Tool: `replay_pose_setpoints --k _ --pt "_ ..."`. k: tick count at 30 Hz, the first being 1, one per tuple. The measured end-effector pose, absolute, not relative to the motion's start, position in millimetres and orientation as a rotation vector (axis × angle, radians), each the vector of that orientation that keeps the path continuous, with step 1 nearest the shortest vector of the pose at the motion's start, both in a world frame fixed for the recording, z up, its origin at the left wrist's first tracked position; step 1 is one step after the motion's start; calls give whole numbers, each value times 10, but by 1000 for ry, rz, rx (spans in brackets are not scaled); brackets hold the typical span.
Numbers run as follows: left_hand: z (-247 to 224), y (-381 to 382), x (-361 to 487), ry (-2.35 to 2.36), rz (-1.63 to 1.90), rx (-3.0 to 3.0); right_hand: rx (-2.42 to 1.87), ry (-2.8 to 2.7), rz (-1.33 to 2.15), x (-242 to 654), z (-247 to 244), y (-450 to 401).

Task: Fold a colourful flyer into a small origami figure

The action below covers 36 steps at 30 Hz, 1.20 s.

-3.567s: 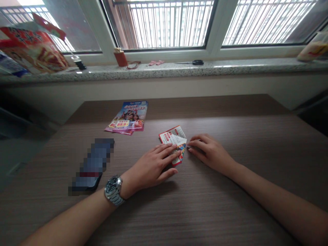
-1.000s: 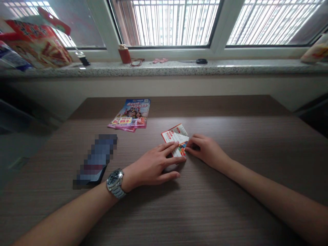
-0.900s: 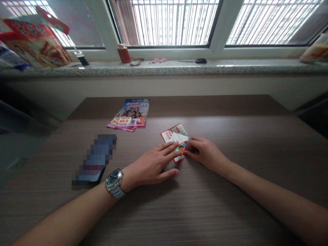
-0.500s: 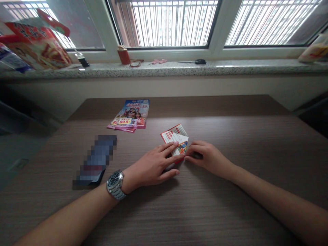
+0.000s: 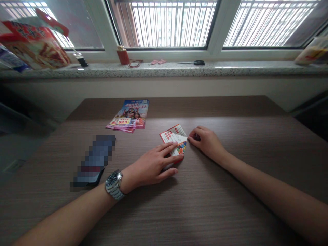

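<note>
A folded paper leaflet (image 5: 174, 135), white with red edges and a colourful printed patch, lies on the table in front of me. My left hand (image 5: 160, 162) rests flat on its near part, fingers spread, and covers some of it. A metal watch is on that wrist. At the leaflet's right corner, my right hand (image 5: 203, 138) has thumb and forefinger pinched together at the paper's tip. The leaflet's underside and the part beneath my left fingers are hidden.
A small stack of colourful flyers (image 5: 132, 114) lies at the back left of the table. A blurred-out phone (image 5: 94, 160) is left of my left hand. On the windowsill stand a red container (image 5: 123, 55), scissors (image 5: 196, 63) and a snack bag (image 5: 38, 44).
My right hand has moved away from me, from the leaflet's lower right edge up to its right corner. My left hand stays on the paper. The view has shifted slightly.
</note>
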<state>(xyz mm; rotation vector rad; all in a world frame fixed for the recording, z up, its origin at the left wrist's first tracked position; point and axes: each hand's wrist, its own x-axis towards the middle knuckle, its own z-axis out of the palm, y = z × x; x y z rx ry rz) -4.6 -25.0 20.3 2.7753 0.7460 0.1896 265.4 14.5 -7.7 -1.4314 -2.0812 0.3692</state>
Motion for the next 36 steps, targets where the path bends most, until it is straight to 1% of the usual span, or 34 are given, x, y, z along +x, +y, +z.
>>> replay_pose_setpoints --k 9,15,28,36 --pt "175 -253 -44 751 193 2788 -1390 -2081 442 2713 -29 171" --pt "157 -222 -37 729 269 2779 -1343 -2070 502 2757 11 145" --pt "170 -211 -13 718 302 2799 -1179 -2216 555 2869 -44 74" --pt "162 -207 -27 730 293 2828 -1055 -2301 431 2886 -94 27"
